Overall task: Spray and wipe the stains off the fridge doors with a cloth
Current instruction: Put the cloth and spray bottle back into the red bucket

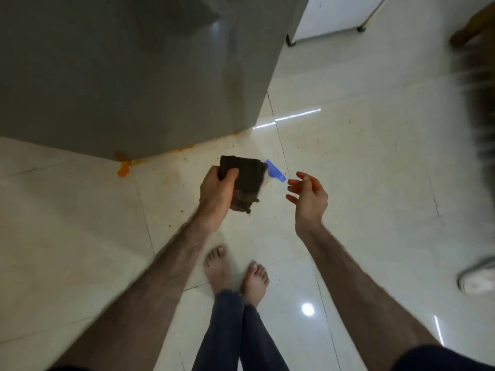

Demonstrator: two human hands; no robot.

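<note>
The grey fridge door (128, 76) fills the upper left, with faint streaks near its right side and an orange stain (119, 156) at its bottom edge. My left hand (217, 192) is shut on a folded dark brown cloth (245, 178), held low in front of the fridge's bottom corner. A blue spray-bottle top (274, 170) shows just behind the cloth's right edge; its body is hidden. My right hand (308, 195) hovers open to the right of it, fingers spread, not touching anything.
Orange liquid (123, 169) has pooled on the white tiled floor (361, 170) under the fridge, with small orange specks scattered around. My bare feet (235, 274) stand below the hands. A white cabinet on legs (332, 17) is at the top right, a white shoe (478, 281) at the right edge.
</note>
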